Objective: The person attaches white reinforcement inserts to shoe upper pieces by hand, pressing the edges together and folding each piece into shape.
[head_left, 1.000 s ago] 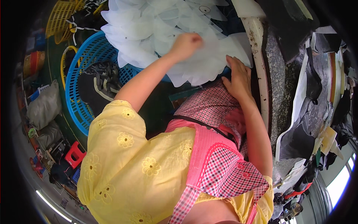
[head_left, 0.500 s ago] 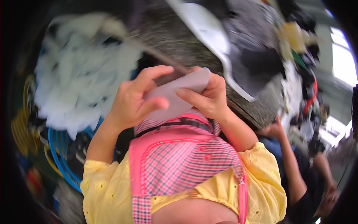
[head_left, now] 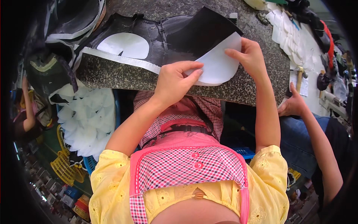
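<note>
A speckled grey stone table (head_left: 123, 72) runs across the upper half of the frame, its front edge bending toward the rim. At the lower left lies a dim floor (head_left: 44, 149) with yellow baskets (head_left: 65, 168), a blue basket (head_left: 89, 162) and small coloured clutter beside them. Bright daylight falls across the upper right.
</note>
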Demonstrator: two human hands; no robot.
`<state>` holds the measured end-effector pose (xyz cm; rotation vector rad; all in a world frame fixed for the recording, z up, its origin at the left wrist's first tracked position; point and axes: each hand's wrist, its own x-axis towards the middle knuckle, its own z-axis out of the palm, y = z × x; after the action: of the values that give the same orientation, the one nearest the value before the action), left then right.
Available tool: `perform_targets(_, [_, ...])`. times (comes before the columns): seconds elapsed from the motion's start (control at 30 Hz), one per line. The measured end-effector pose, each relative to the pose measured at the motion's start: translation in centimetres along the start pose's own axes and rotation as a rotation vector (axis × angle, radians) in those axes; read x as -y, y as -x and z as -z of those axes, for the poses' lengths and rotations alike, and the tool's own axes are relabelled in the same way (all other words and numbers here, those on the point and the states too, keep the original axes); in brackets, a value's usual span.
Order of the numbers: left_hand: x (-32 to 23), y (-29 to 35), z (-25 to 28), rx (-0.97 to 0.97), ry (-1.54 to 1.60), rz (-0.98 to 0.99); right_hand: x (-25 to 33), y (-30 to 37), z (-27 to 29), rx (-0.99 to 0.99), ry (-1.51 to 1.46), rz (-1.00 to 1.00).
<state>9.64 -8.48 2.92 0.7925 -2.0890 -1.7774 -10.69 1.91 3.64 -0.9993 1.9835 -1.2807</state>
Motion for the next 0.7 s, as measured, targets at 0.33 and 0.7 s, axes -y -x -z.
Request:
perform_targets(0.33, [0.5, -0.4, -1.0, -0.135, -0.108, 0.027, -0.1, -1.0, -1.5, -0.128, 0.428, 0.05])
perform_targets(0.7, [-0.5, -0.9, -1.4, -0.093, -0.319, 0.049, -1.3, -1.2, -1.5, -0.161, 0.696, 0.25])
